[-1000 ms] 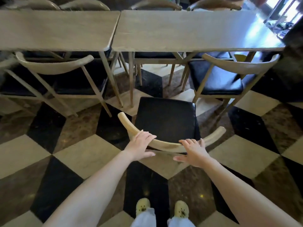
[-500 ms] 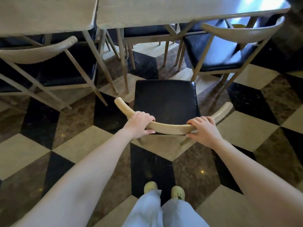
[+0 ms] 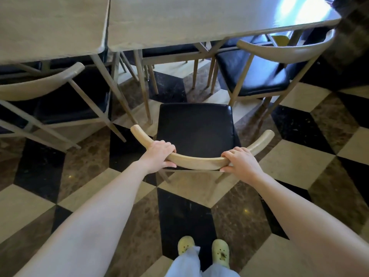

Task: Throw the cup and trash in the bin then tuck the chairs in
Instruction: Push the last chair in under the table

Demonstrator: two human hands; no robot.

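Black-seated chair (image 3: 196, 124), curved wooden backrest (image 3: 196, 161)

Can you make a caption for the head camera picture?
The left hand and right hand grip the curved back of a black-seated chair, not yet tucked under the table.

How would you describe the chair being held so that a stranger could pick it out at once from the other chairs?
Find the two pale tables end to end on the chequered floor. Facing the right table's near edge stands a black-seated chair with a curved wooden backrest. Unlike its neighbours, it stands clear of the table, with the left hand and right hand gripping its backrest.
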